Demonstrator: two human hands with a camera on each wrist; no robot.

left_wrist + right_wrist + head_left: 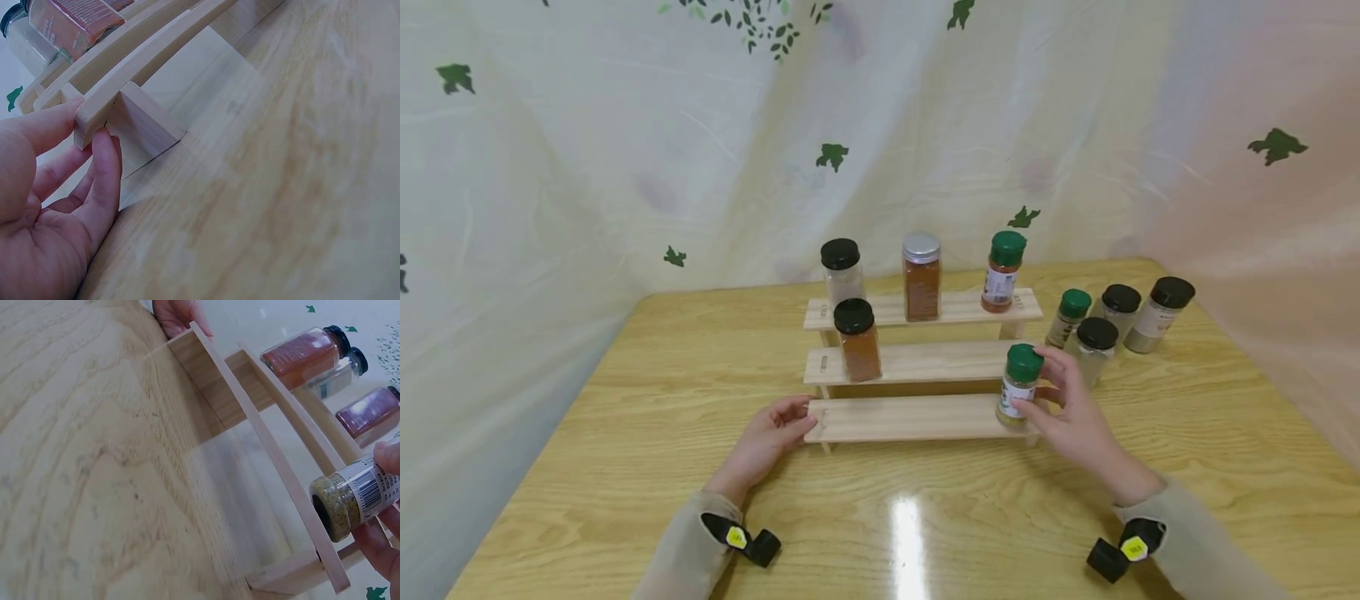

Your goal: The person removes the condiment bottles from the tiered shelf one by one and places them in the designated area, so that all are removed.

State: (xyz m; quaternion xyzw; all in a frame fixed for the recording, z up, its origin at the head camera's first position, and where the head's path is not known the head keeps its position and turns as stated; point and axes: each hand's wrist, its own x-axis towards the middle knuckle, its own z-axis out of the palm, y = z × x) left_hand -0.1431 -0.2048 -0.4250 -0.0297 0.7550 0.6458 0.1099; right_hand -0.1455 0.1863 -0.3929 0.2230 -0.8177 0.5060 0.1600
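A three-tier wooden spice rack [910, 419] stands on the table. My left hand [766, 440] pinches the left end of its lowest shelf, thumb on top and fingers beneath, as the left wrist view shows. At the opposite end of that shelf, my right hand [1075, 421] grips a green-capped spice jar [1017, 392] between thumb and fingers. The jar is upright, with yellowish-brown contents [337, 503] low in it; whether its base touches the shelf, I cannot tell. A black-capped jar of orange-brown spice [860, 350] stands at the middle shelf's left.
The top shelf bears a black-capped jar [842, 271], a silver-capped jar [922, 279] and a green-capped jar of red spice [1001, 279]. Right of the rack are several more jars, including a small green-capped one [1067, 317] and a tall black-capped one [1157, 317]. A leaf-patterned cloth [887, 125] hangs behind.
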